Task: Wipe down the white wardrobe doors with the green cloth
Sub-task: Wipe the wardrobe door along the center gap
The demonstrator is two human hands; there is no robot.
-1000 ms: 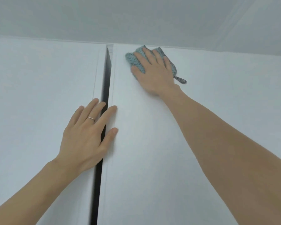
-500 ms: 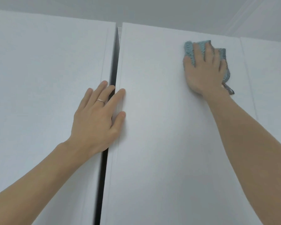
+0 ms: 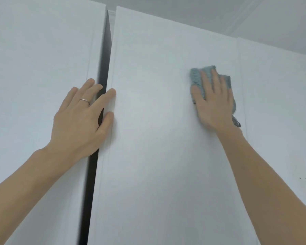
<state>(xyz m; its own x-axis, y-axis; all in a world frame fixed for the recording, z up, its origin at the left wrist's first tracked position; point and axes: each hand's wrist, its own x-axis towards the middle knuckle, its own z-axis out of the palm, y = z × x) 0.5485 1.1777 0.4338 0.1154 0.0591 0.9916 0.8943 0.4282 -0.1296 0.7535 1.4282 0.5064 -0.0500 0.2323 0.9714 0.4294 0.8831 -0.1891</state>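
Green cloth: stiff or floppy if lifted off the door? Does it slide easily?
Probably floppy: the green cloth bunches unevenly under the right hand, and a corner dangles below the palm. Likely light, since flat fingers alone pin it. It should glide readily over the smooth-looking door.

Pale ceiling (image 3: 201, 11) with cornice (image 3: 240, 20)

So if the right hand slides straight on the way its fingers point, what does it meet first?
The right hand, flat on the green cloth, points up the wardrobe door. Only bare door lies ahead until the door's top edge; past that the way looks free.
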